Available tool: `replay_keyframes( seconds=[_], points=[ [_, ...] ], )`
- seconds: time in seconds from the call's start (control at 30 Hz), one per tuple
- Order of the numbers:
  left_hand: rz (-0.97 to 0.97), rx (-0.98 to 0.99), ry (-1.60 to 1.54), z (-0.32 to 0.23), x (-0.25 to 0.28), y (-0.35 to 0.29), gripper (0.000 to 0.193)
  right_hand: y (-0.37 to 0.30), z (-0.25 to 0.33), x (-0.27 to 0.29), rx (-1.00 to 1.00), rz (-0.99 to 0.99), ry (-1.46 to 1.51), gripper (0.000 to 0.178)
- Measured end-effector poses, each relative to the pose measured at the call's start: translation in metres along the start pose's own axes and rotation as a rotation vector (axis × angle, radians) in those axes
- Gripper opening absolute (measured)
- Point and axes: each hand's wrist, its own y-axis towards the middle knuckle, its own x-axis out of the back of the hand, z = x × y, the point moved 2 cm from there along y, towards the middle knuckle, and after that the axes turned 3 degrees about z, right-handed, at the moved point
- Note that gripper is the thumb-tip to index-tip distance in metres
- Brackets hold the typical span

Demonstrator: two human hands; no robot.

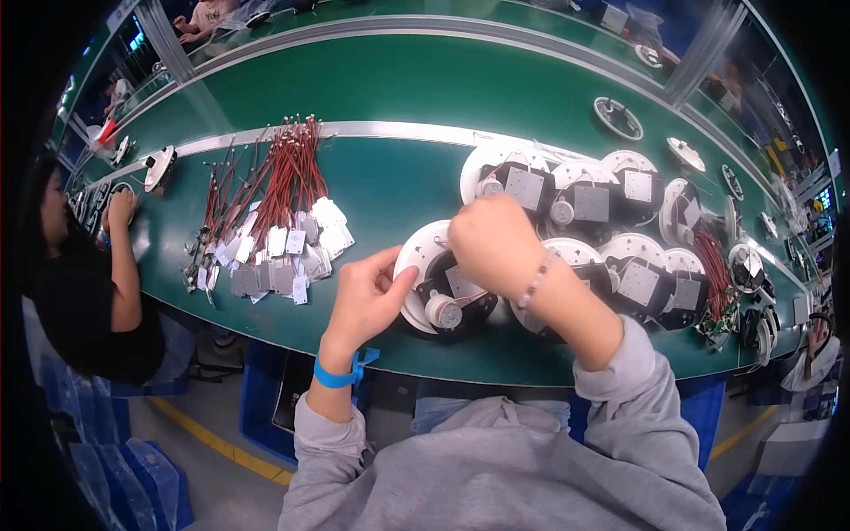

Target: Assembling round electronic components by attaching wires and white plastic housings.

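A round white disc unit (416,257) with a black housing, a grey square plate and a small grey motor (444,311) lies on the green bench in front of me. My left hand (367,296) holds its left rim between thumb and fingers. My right hand (490,245) is curled over the top of the same unit, fingers pinched on something I cannot make out. A blue band circles my left wrist, a bead bracelet my right.
Several more white-and-black disc units (591,203) crowd the bench to the right. A bundle of red wires with white tags (274,221) lies to the left. A seated person (84,283) works at far left. Loose round parts (617,117) sit on the belt beyond.
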Motion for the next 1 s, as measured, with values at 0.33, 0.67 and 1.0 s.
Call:
replay_keyframes(
  seconds=[0.33, 0.67, 1.0],
  points=[
    [0.066, -0.038, 0.082, -0.012, -0.003, 0.006, 0.025, 0.024, 0.008, 0.018, 0.149, 0.171, -0.143, 0.003],
    [0.522, -0.076, -0.195, 0.016, -0.004, 0.044, 0.029, 0.018, 0.001, 0.012, 0.117, 0.294, -0.1, 0.007],
    [0.472, 0.175, -0.444, 0.044, -0.011, 0.051, 0.025, 0.012, -0.008, -0.011, -0.058, 0.192, 0.225, 0.027]
  ],
)
